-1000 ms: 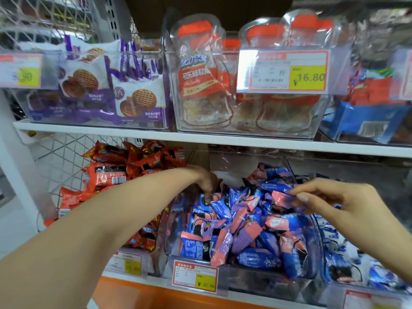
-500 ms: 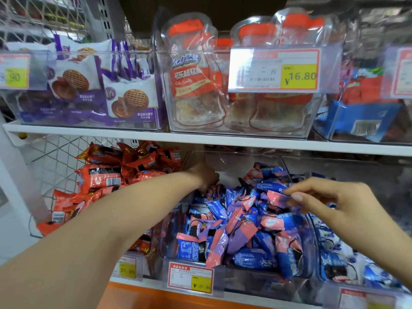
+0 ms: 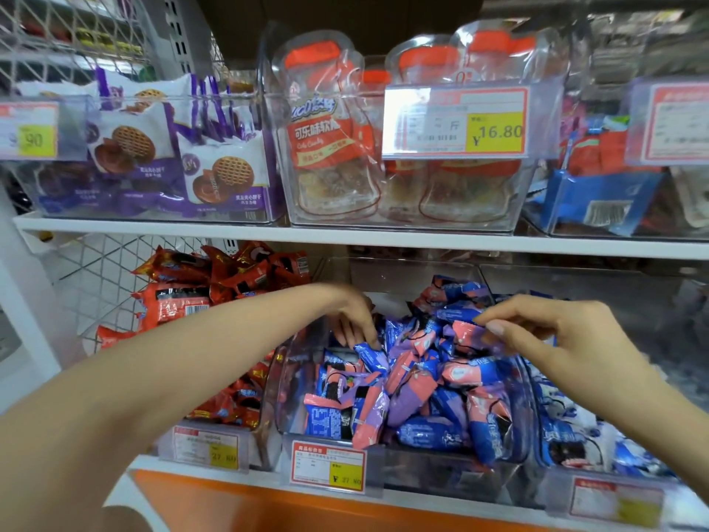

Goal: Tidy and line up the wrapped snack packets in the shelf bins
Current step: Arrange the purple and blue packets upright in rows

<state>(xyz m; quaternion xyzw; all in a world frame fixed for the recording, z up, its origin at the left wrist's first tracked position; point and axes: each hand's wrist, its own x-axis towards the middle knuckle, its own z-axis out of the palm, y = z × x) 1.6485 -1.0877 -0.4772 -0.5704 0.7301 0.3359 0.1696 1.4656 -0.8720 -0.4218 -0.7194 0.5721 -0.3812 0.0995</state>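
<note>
Change: the left hand's (image 3: 353, 312) fingers have come down from the rear of the middle bin (image 3: 441, 470) onto a blue packet (image 3: 370, 355); the right hand (image 3: 564, 335) keeps the same pinch as half a second ago.
Left grip: fingers bent down into the pile, tips touching the blue packet; whether they hold it cannot be told.
Right grip: thumb and fingertips nearly closed, pinching the end of a pink packet (image 3: 462, 332) on top of the pile.
Snack packets (image 3: 414, 382): blue, pink and purple, heaped loosely in the middle bin on the lower shelf; too jumbled to count.
Writing: yellow tag (image 3: 456, 122) on the upper bin reads "¥16.80"; middle bin's tag (image 3: 328, 470) reads "¥ 27.80"; candy bag (image 3: 318, 136) reads "Cola Candy"; far-left upper tag (image 3: 28, 130) shows "90".
Counts: two hands; three lower bins in view, holding red packets (image 3: 215, 278), the mixed pile, and blue-and-white packets (image 3: 568, 435); six price tags in all.
</note>
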